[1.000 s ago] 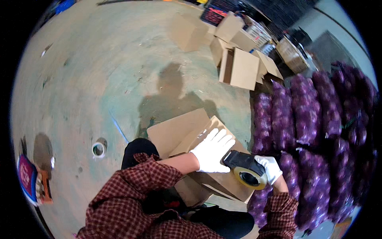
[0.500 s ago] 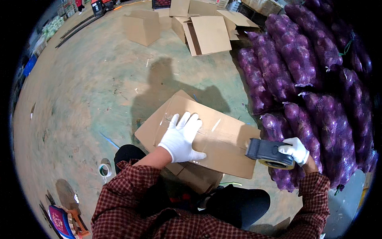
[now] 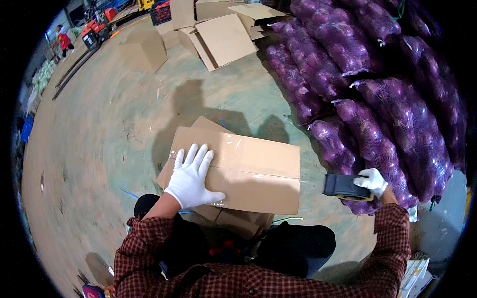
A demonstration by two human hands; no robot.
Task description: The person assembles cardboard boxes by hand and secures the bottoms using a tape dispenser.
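A brown cardboard box [image 3: 258,171] lies in front of my knees, its flaps meeting in a seam along the top. My left hand [image 3: 191,178], in a white glove, rests flat on the box's left part with fingers and thumb spread. Off the box's right end, my gloved right hand [image 3: 372,182] grips a dark tape dispenser [image 3: 345,185] by its handle. A gap separates the dispenser from the box. Yellowish tape shows at the dispenser's lower edge. Under the box, more cardboard [image 3: 238,222] juts out toward me.
Mesh sacks of purple onions [image 3: 397,119] are piled at the right, close to my right hand. Open cardboard boxes [image 3: 226,39] stand at the far side, with another box [image 3: 144,49] left of them. A person [image 3: 64,40] in red is at far left.
My right hand and the dispenser have moved away from the box's right end, leaving a wider gap. The box has turned so its long edges run more level; my left hand stays on it.
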